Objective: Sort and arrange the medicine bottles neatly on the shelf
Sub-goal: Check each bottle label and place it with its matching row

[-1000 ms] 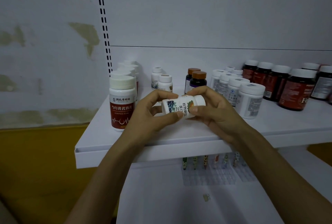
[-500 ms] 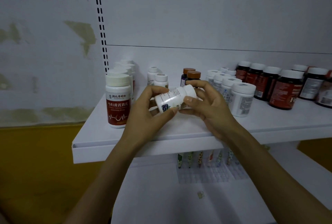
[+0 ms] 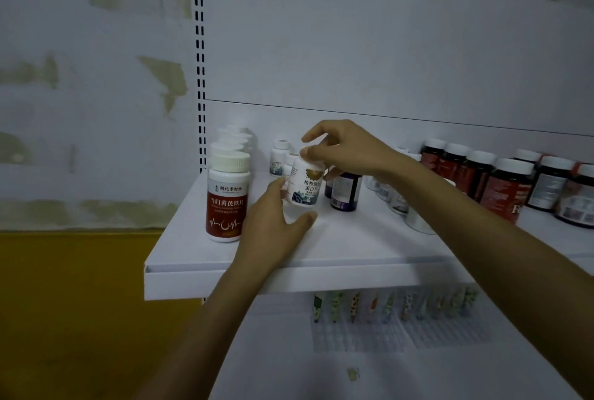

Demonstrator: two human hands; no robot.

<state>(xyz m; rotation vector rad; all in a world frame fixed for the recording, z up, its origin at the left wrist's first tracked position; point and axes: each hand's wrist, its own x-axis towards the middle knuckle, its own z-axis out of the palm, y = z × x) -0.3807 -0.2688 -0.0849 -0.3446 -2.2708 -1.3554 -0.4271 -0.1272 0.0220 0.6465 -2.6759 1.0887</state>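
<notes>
Sideways a second ago, the small white bottle (image 3: 303,186) is now upright, right hand (image 3: 347,150) pinching its cap (left hand (image 3: 273,219) slack-fingered beside its base), nearly set on the shelf (image 3: 353,239).

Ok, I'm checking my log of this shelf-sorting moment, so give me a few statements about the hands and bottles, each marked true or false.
1. The right hand grips the small white bottle by its top. True.
2. The small white bottle lies on its side. False: it is upright.
3. The red-labelled bottle stands left of the small white bottle. True.
4. The dark bottles with white caps stand at the left end of the shelf. False: they stand on the right.
5. The left hand holds the red-labelled bottle. False: it is apart from it, at the small white bottle's base.
</notes>
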